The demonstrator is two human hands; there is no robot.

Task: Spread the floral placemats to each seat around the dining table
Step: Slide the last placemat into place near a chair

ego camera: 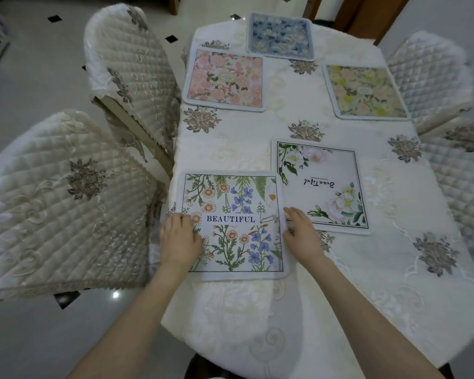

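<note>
A wildflower placemat (pixel 234 214) printed "BEAUTIFUL" lies flat near the table's left edge. My left hand (pixel 179 237) rests on its left border and my right hand (pixel 301 231) grips its right border. A white-rose placemat (pixel 323 187) lies just right of it, its corner touching. Farther off lie a pink floral placemat (pixel 225 79), a yellow floral placemat (pixel 364 91) and a blue floral placemat (pixel 281 36) at the far end. All sit on the white embroidered tablecloth (pixel 394 255).
Two quilted, covered chairs (pixel 66 201) (pixel 132 67) stand along the left side. Two more covered chairs (pixel 430 75) (pixel 465 181) stand on the right. Pale tiled floor (pixel 25 77) with black diamonds surrounds the table.
</note>
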